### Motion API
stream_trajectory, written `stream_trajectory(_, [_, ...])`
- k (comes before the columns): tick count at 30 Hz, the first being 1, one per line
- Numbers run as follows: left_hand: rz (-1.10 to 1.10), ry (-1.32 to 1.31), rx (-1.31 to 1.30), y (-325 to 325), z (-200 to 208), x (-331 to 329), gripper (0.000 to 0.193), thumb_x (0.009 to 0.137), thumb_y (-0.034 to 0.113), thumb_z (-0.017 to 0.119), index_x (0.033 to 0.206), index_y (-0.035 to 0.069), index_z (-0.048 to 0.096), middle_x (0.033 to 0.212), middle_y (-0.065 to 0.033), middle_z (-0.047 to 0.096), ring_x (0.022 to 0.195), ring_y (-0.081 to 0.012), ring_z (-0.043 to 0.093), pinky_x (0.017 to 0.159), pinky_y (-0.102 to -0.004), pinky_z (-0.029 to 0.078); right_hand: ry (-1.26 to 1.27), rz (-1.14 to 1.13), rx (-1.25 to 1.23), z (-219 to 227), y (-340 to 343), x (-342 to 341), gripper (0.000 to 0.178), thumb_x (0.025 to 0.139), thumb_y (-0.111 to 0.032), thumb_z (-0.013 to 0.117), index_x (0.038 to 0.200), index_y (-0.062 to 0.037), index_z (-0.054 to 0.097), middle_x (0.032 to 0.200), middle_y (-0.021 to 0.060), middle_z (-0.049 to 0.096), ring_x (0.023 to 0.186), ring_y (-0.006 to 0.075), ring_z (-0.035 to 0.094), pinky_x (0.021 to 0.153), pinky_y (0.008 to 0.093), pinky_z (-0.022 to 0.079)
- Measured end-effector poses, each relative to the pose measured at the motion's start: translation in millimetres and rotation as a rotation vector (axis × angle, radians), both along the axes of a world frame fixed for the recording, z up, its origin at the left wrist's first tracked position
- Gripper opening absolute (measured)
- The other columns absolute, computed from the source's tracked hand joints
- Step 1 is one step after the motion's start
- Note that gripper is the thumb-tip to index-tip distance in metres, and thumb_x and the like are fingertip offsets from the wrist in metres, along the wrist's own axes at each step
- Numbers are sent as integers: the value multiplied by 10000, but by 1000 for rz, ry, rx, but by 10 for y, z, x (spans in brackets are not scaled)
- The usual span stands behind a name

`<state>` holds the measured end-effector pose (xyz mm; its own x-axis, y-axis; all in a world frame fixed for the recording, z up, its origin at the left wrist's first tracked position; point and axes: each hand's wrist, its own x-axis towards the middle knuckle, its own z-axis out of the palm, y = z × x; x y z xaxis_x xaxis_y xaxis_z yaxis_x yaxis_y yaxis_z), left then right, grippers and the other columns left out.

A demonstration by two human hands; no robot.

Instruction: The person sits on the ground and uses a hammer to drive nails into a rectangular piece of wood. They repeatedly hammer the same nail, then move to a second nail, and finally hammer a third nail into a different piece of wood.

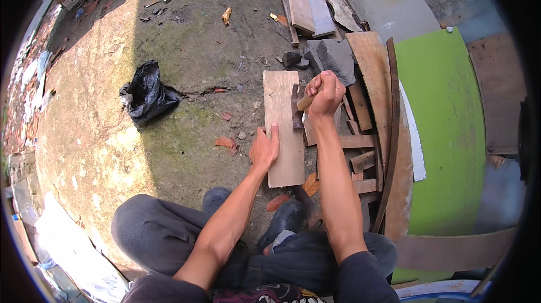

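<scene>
A pale wooden board [284,156] stretches away from me, in front of my knees. My left hand [265,148] grips its left edge, thumb lying on the upper face and fingers at the side. Closed round the wooden handle of a hammer [297,112] is my right hand [326,94], just right of the board. The dark hammer head is over the board's right edge; whether it touches the wood I cannot tell. A small mark shows near the board's far end, too small to make out.
Grey stone blocks [336,59] and wood offcuts [357,141] lie close on the right, beside a green panel [445,134]. Farther off are two joined planks [310,10]. A black plastic bag [147,93] rests on the cracked ground at left. Dry leaves [226,143] are scattered nearby.
</scene>
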<state>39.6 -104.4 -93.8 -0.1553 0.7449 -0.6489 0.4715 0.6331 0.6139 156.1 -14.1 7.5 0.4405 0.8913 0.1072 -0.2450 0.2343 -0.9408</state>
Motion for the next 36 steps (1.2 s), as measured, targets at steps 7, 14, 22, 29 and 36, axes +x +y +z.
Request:
stream_trajectory(7, [-313,274,675,1796,338,23,588,936,564,463,1107,44,676,1150,-170,650,1199,-330,534,1023,-486,365,-45,87,5,26,39,-74,276,869,-189,472,629,-64,415,542,46,407,474,132,378,497,296,369])
stream_trajectory(14, [-986,364,348,2338,48,164,899,913,752,244,1123,2,691,1200,-215,650,1149,-339,617,967,-433,478,12,70,27,11,-37,-81,301,881,-169,476,615,-34,431,532,35,419,466,117,407,469,274,348])
stream_trajectory(22, [-928,293,503,2244,-100,83,947,849,814,320,831,-42,724,896,-264,693,902,-393,677,828,-466,514,-25,132,-11,27,-30,-75,286,879,-204,461,638,-58,409,551,47,400,499,136,379,533,315,393])
stream_trajectory(29, [-898,296,445,2193,39,133,904,810,823,402,922,-6,744,1007,-220,706,992,-354,673,868,-449,515,-12,73,43,7,-156,-55,273,858,-171,472,633,-21,436,552,65,441,496,126,398,507,280,359])
stream_trajectory(36, [-907,271,636,2221,66,234,920,798,836,408,774,-28,724,838,-251,695,854,-386,685,768,-462,529,22,39,88,38,-338,-53,257,836,-150,455,617,-20,425,561,76,441,511,142,391,518,290,360])
